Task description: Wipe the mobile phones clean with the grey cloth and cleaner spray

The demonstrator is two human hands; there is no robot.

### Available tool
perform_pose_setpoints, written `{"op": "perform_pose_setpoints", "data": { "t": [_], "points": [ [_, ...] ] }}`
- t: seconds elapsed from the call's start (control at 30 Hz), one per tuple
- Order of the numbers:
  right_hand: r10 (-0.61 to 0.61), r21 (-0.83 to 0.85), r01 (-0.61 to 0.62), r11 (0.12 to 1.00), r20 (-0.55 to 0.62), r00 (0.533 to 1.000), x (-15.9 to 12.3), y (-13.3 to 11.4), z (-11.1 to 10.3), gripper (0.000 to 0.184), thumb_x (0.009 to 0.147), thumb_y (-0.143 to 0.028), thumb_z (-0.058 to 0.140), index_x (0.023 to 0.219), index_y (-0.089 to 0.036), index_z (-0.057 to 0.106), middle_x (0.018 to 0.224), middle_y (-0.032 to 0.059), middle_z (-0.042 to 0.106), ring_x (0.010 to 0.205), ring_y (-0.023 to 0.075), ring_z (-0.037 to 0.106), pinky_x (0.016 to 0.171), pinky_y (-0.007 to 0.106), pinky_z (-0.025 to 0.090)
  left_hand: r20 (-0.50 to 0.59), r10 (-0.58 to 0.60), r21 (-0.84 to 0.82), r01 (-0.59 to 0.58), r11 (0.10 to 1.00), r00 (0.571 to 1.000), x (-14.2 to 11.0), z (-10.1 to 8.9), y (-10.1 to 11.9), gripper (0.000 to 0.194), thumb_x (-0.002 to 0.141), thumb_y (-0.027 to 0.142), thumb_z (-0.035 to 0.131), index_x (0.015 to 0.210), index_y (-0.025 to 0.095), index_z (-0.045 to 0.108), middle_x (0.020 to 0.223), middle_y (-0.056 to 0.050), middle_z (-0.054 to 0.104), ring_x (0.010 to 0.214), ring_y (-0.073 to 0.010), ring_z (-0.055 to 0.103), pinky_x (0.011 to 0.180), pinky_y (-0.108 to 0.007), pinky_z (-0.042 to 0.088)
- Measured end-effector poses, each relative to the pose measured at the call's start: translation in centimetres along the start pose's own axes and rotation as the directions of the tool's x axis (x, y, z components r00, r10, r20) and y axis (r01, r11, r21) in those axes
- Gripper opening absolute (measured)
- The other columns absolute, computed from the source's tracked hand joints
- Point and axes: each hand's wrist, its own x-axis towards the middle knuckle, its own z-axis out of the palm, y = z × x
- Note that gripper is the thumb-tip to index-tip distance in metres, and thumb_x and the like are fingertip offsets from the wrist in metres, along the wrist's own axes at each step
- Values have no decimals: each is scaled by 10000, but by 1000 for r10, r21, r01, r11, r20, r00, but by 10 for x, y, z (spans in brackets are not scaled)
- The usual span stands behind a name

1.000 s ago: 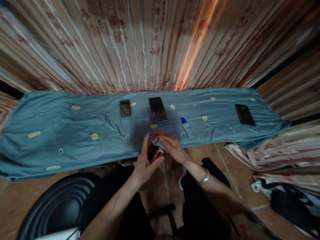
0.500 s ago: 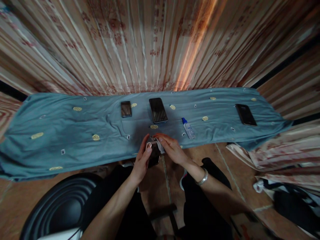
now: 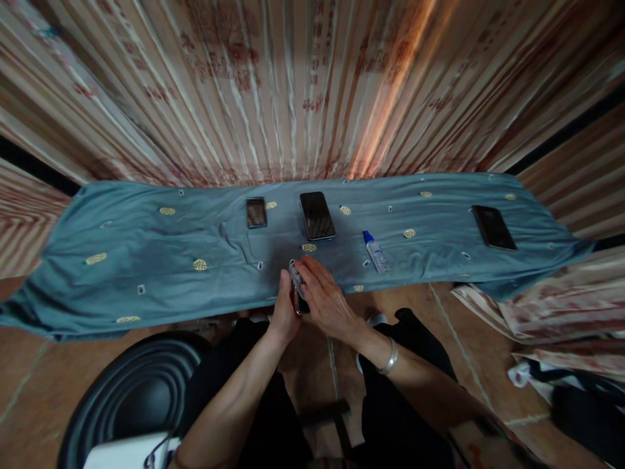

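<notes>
My left hand (image 3: 284, 311) is closed around the edge of a dark smartphone (image 3: 303, 305) with a rose-gold rim, held just off the front edge of the cloth-covered table. Pressed over the phone, my right hand (image 3: 326, 299) has a grey cloth (image 3: 295, 276) under its fingers, and together they hide most of the screen. Beyond my hands lies a black smartphone (image 3: 318, 215). To its right is a small clear bottle (image 3: 377, 253) with a blue cap, lying on its side.
A blue patterned cloth (image 3: 170, 244) covers the long table. A blurred-out dark square (image 3: 256, 212) lies left of centre and another black phone (image 3: 493, 227) at the right. Curtains (image 3: 273, 98) hang behind. A round black stool (image 3: 146, 397) stands at lower left.
The held phone has been turned in my left hand. My right hand, with the cloth, has moved from the phone's upper edge to lie flat across its screen. The view has shifted slightly.
</notes>
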Motion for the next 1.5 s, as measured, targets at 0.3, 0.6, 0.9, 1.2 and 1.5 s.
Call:
{"op": "perform_pose_setpoints", "data": {
  "t": [0.3, 0.6, 0.9, 1.2, 1.5],
  "points": [
    [-91, -89, 92, 992, 16, 996, 5, -1, -11, 438, 984, -130, 380, 1390, -153, 541, 1306, 162, 595, 1243, 272, 539, 1055, 473, 498, 27, 10, 10, -10, 1000, 1000, 0, 5, 2, 402, 851, 546, 615, 947, 166, 704, 1072, -55, 728, 1214, -228, 598, 1048, -331, 460],
    [-195, 28, 193, 981, 106, 975, -1, -8, -10, 447, 962, -99, 396, 1378, -150, 552, 1296, 167, 598, 1211, 279, 536, 1051, 484, 495, -10, 4, 35, -4, 999, 1000, 9, -1, 5, 507, 834, 625, 577, 893, 137, 699, 909, -81, 739, 1008, -220, 694, 885, -300, 545],
    [-334, 93, 327, 940, 76, 939, -9, -10, -2, 451, 961, -81, 368, 1365, -142, 558, 1288, 153, 630, 1229, 246, 544, 1059, 455, 501, -29, 1, 29, 0, 1000, 1000, -6, -7, 31, 599, 959, 569, 356, 866, 96, 711, 776, -115, 731, 799, -196, 714, 763, -285, 560],
    [-250, 62, 244, 968, 131, 959, -7, 2, 18, 414, 954, -102, 381, 1308, -114, 594, 1279, 169, 633, 1185, 256, 570, 1019, 453, 514, -108, 28, -10, -29, 1000, 994, -26, -32, 19, 414, 967, 462, 443, 885, 146, 698, 811, -49, 728, 705, -153, 671, 752, -297, 547],
    [-231, 101, 219, 970, 119, 966, -4, 1, 26, 446, 967, -129, 352, 1369, -95, 540, 1384, 194, 573, 1318, 254, 497, 1108, 477, 447, -93, 59, 26, -57, 998, 994, -27, -29, 7, 348, 935, 453, 504, 950, 166, 700, 882, -64, 747, 1004, -224, 696, 912, -347, 533]
  ]
}}
